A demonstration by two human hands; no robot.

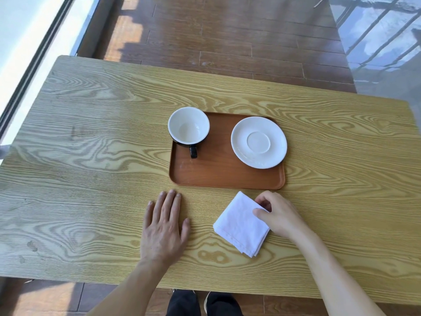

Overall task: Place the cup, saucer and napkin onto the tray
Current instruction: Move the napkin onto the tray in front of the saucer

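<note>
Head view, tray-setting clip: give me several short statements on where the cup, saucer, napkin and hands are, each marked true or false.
1. The cup stands on the tray. True.
2. The cup stands on the saucer. False: they sit apart, cup at the tray's left, saucer at its right.
3. The napkin lies on the tray. False: it lies folded on the table, in front of the tray.
4. The right hand has its fingers on the napkin. True.
5. The left hand holds the cup's handle. False: it rests flat on the table.
</note>
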